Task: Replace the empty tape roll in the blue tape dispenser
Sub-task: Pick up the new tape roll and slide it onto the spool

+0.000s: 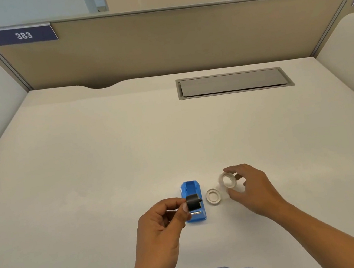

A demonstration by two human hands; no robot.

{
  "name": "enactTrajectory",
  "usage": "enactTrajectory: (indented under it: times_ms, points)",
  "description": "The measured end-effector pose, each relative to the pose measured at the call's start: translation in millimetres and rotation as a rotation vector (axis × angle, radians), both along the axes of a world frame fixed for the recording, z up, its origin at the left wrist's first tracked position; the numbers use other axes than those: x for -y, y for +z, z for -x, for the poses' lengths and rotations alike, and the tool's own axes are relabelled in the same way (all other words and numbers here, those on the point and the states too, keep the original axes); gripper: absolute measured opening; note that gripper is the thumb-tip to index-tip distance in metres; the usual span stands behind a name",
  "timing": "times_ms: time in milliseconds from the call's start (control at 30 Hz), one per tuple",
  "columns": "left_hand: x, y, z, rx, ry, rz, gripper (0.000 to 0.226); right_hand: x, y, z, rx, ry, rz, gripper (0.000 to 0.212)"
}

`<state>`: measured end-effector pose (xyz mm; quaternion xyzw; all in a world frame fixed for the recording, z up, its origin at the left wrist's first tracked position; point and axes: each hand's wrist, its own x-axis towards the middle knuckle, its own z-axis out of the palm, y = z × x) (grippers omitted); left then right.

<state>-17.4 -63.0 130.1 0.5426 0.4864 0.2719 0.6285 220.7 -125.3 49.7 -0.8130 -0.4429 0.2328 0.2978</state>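
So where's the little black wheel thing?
The left hand pinches the black spool just above the blue dispenser, left of the white ring on the desk.

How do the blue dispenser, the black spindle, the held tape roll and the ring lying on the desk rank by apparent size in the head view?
1. blue dispenser
2. held tape roll and ring on the desk: alike, not ranked
3. black spindle, partly hidden in the left hand

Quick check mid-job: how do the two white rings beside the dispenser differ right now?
The ring in the right hand, call it the held ring, is lifted and tilted on edge; the loose ring lies flat on the desk beside the blue dispenser. The held ring looks wider and thicker-walled; the loose ring looks thin, likely the empty core. Both are white and round with open centres.
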Motion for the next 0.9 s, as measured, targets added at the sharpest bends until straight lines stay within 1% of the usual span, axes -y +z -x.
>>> enactTrajectory:
  times_ms: [233, 300, 433, 533, 633, 733, 900]
  points:
    - [-0.6, 10.3, 0.8, 0.006, 0.003, -0.054, 0.015, 18.7, 65.6, 44.5, -0.159, 0.003, -0.164, 0.037]
    - [-0.1, 13.5, 1.3, 0.014, -0.007, -0.072, 0.015, 24.4, 82.4, 56.6, -0.237, 0.007, -0.205, 0.035]
    - [1.0, 17.2, 2.5, 0.026, -0.028, -0.092, 0.015, 31.4, 107.0, 72.5, -0.403, 0.028, -0.264, 0.040]
    - [1.9, 19.1, 3.0, 0.031, -0.041, -0.091, 0.015, 31.7, 115.8, 78.1, -0.469, 0.046, -0.294, 0.041]
    - [2.0, 19.6, 3.0, 0.016, -0.052, -0.093, 0.013, 29.9, 119.6, 81.3, -0.485, 0.068, -0.299, 0.043]
    - [2.4, 20.1, 3.3, -0.008, -0.055, -0.089, 0.010, 28.0, 121.6, 84.1, -0.439, 0.089, -0.280, 0.045]
    - [5.1, 22.3, 3.5, 0.008, -0.092, -0.110, 0.010, 26.0, 124.0, 88.5, -0.357, 0.112, -0.270, 0.044]
